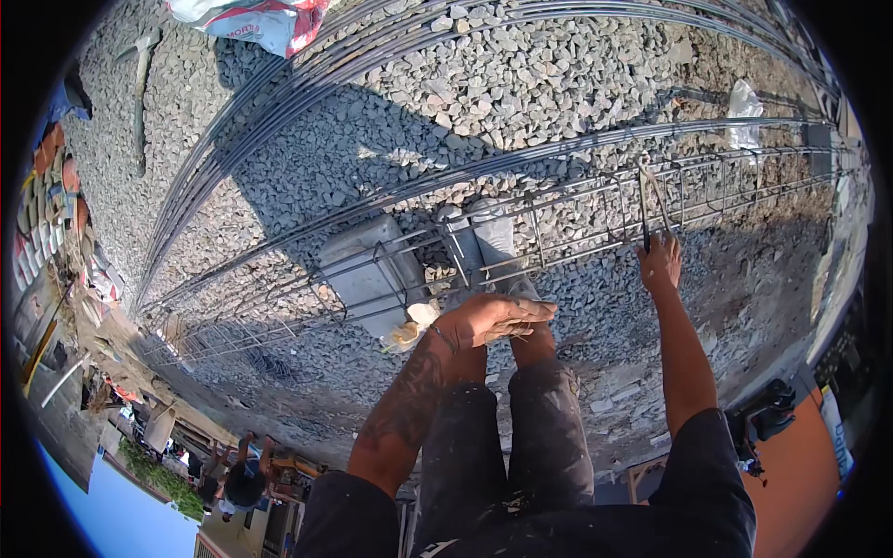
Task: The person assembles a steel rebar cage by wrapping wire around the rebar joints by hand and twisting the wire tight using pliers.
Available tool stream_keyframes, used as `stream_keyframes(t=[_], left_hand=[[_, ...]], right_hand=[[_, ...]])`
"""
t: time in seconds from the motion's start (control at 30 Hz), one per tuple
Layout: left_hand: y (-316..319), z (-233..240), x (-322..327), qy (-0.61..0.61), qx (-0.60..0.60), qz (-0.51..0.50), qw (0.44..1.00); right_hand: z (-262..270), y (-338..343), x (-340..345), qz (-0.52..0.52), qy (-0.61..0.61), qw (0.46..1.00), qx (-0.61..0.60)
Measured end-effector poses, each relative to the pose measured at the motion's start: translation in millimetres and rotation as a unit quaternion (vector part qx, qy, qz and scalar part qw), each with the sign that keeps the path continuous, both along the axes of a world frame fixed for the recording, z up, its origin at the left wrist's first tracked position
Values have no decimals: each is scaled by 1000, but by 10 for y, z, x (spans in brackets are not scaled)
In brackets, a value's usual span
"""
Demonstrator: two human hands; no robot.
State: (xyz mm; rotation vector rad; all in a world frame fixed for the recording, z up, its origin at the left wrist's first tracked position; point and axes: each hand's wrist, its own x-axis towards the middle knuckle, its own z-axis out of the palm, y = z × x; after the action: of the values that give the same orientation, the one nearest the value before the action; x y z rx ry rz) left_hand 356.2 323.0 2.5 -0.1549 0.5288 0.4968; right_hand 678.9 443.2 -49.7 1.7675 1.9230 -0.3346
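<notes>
A long rebar cage (579, 250) with square stirrups lies across in front of me over gravel. My right hand (661, 264) grips the handles of a pair of tying pincers (649, 199), whose head is at the cage's far top bar. My left hand (499, 319) is in front of my shins, its fingers bent; thin, straw-like strands, perhaps tie wire, show under them. A grey concrete block (370, 272) stands beneath the cage left of my shoes (481, 234), with a pale crumpled thing (407, 333) at its near end.
Long bundles of loose rebar (272, 111) curve over the gravel beyond the cage. A hammer-like tool (141, 97) and a mortar bag (258, 21) lie at the upper left. Clear plastic (745, 115) lies at the right. People (244, 481) are at the lower left, a motorcycle (764, 418) at the lower right.
</notes>
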Motion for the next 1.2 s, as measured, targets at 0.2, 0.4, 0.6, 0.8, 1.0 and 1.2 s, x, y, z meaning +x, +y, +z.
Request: stream_keyframes(t=[0.2, 0.4, 0.6, 0.8, 1.0, 1.2], left_hand=[[-97, -24, 49, -56, -118, 33, 991], [-200, 93, 157, -150, -102, 32, 983], [-339, 346, 347, 67, -21, 296, 953], [-238, 373, 607, 183, -38, 288, 939], [-342, 317, 860, 257, -19, 69, 964], [-373, 206, 1297, 244, -38, -15, 969]], right_hand=[[713, -413, -1209, -276, 275, 877, -282], [876, -694, -1647, -591, 399, 626, -316], [1070, -668, -1554, -730, 456, 491, -134], [1196, -646, -1562, -716, 479, 500, -91], [908, -450, -1534, -621, 545, 563, -22], [317, -522, -1427, -400, 446, 795, -95]])
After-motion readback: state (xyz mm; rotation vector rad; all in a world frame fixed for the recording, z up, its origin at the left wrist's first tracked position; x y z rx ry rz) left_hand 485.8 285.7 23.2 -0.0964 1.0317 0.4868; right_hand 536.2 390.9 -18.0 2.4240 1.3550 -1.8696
